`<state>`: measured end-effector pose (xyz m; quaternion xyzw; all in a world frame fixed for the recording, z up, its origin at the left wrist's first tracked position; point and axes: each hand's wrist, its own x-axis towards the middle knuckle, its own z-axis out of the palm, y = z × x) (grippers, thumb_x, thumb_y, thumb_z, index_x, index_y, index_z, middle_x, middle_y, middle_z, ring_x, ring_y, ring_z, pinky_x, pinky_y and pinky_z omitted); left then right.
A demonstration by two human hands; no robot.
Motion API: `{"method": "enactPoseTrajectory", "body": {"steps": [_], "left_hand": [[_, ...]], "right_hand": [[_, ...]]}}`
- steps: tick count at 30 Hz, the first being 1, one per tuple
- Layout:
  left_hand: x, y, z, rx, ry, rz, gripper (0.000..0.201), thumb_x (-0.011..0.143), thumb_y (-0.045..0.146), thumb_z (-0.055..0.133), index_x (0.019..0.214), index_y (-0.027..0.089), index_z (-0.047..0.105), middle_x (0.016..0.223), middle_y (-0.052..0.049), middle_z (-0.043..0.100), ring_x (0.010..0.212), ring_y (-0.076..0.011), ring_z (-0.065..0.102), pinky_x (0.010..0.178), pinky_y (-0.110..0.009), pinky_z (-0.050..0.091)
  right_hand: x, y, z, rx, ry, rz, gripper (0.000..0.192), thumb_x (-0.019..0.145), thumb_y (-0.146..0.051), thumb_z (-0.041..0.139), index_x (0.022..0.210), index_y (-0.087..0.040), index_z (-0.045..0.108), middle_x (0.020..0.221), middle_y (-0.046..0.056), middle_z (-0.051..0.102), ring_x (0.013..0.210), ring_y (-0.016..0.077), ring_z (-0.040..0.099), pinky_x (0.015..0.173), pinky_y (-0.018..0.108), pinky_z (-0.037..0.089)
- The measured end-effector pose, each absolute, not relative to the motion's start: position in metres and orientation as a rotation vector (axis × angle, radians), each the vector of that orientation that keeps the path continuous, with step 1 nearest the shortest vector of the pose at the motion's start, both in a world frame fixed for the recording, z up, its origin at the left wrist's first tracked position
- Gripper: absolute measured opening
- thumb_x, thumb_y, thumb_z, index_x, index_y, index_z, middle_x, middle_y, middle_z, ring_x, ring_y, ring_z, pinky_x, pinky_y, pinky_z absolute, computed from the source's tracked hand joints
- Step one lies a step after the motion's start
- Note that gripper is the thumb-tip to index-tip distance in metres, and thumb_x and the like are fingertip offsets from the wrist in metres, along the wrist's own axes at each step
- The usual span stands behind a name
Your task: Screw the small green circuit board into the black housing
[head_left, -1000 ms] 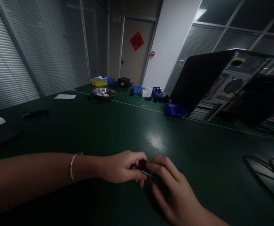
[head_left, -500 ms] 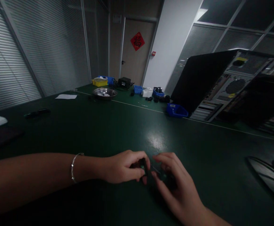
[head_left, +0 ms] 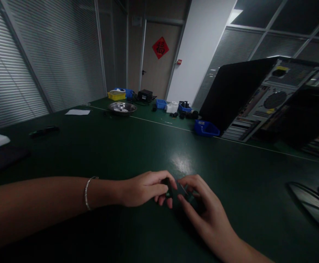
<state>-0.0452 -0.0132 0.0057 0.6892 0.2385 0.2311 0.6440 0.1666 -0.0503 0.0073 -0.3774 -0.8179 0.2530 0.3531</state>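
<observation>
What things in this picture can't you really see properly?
- Small black part between the left hand and right hand: head view, dark and hidden by fingers.
- Metal bowl: contents too small.
- Round thing at right: cut off by the edge.
- Red door sign: writing blurred.

Bare forearms, sleeveless as far as visible; thin, seemingly silver bracelet (head_left: 87,192) on left wrist.

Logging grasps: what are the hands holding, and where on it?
Left hand pinches a small black part at its near end between thumb and fingers. Right hand touches its other side; what the part is cannot be told.
</observation>
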Motion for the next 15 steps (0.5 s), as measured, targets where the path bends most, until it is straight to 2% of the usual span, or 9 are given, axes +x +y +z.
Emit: {"method": "enactPoseTrajectory", "body": {"steps": [5,9,15], "left_hand": [[-0.0453,-0.0115,0.0044,1.513,0.558,0.544,0.021,0.094,0.03,0.041,0.105,0.014,0.05,0.086,-0.007,0.065,0.069,-0.0125,0.054,0.065,-0.027,0.042],[-0.0449,-0.0102,0.0019,1.449,0.561,0.616,0.021,0.094,0.031,0.043,0.101,0.013,0.05,0.086,-0.008,0.065,0.07,-0.0128,0.055,0.067,-0.028,0.043],[-0.0437,-0.009,-0.0007,1.409,0.564,0.728,0.027,0.093,0.034,0.049,0.111,0.014,0.05,0.089,-0.005,0.062,0.078,-0.0138,0.058,0.075,-0.031,0.046]], "right_hand": [[0.1665,-0.0485,0.0064,-1.02,-2.085,0.677,0.011,0.09,-0.017,0.053,0.099,-0.023,0.055,0.093,0.003,0.059,0.084,0.0164,0.057,0.07,0.027,0.046],[0.1673,-0.0486,0.0069,-0.981,-2.097,0.721,0.013,0.091,-0.015,0.052,0.101,-0.023,0.056,0.095,0.003,0.06,0.087,0.0159,0.058,0.073,0.027,0.047],[0.1691,-0.0505,0.0047,-0.85,-2.158,0.741,0.016,0.09,-0.015,0.053,0.103,-0.023,0.058,0.098,0.005,0.063,0.089,0.0172,0.062,0.078,0.029,0.051]]}}
